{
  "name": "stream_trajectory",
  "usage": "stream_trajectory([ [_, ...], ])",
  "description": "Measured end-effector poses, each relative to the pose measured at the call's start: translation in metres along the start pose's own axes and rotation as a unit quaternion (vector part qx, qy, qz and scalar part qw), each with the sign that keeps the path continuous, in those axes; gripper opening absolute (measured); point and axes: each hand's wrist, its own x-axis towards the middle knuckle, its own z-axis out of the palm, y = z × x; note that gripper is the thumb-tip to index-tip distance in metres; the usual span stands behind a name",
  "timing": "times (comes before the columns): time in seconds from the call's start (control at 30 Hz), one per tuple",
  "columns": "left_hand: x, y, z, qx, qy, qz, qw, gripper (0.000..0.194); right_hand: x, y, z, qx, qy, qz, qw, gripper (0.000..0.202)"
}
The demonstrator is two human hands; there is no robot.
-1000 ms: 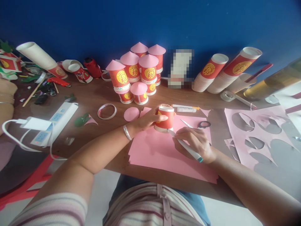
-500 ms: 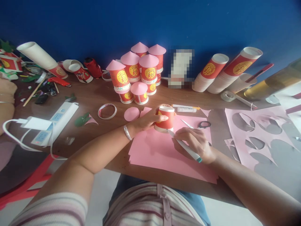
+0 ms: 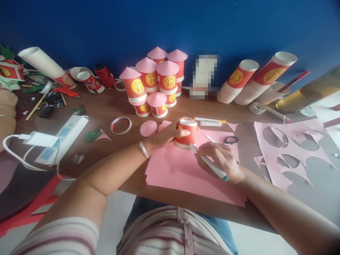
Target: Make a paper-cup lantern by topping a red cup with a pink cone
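Note:
My left hand (image 3: 174, 131) is wrapped round a red paper cup (image 3: 191, 134), which stands upside down on pink paper sheets (image 3: 175, 170). In my right hand (image 3: 221, 159) is a white marker (image 3: 214, 167) with a green end, its tip at the cup's white lower band. A short dark mark shows on that band beside the tip. Scissors (image 3: 231, 140) lie just behind my right hand, partly covered by it. Further back are a glue stick (image 3: 210, 123) and a pink paper disc (image 3: 148, 129).
Cups with pink cone roofs (image 3: 168, 71) stand stacked at the back. Cup stacks (image 3: 240, 81) lean at the right, near cut-out pink paper (image 3: 292, 156). A power strip (image 3: 62, 138) with cables lies left, by a tape ring (image 3: 121, 125). Someone's arm (image 3: 7, 113) shows at the left edge.
My right hand and the marker have shifted very slightly at the cup's lower band. The cup and my left hand stay in place.

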Motion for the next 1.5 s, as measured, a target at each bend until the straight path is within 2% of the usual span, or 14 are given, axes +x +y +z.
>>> stream_trajectory([
  [0.3, -0.0008, -0.0001, -0.0003, -0.018, -0.004, -0.004, 1.0, 0.039, 0.0024, -0.0002, -0.0017, -0.011, 0.005, 0.001, 1.0, 0.022],
  [0.47, -0.0023, 0.0037, 0.0025, -0.018, 0.004, -0.007, 1.0, 0.033, 0.0028, -0.0014, -0.0016, -0.016, 0.002, 0.005, 1.0, 0.024],
  [0.6, -0.0029, 0.0057, 0.0044, -0.015, 0.016, -0.003, 1.0, 0.036, 0.0032, -0.002, -0.0015, -0.016, 0.003, 0.002, 1.0, 0.025],
  [0.97, 0.0002, -0.0018, -0.0006, -0.03, 0.011, -0.002, 0.999, 0.038, 0.0039, -0.0044, -0.0023, 0.001, -0.006, 0.005, 1.0, 0.025],
  [1.23, 0.0006, -0.0016, -0.0005, -0.008, 0.017, 0.002, 1.0, 0.042, 0.0087, -0.0069, -0.0052, 0.047, -0.023, -0.031, 0.998, 0.029],
  [1.5, -0.0004, -0.0035, -0.0022, -0.024, 0.028, 0.002, 0.999, 0.04, 0.0076, -0.0056, -0.0051, 0.028, -0.011, -0.029, 0.999, 0.031],
])
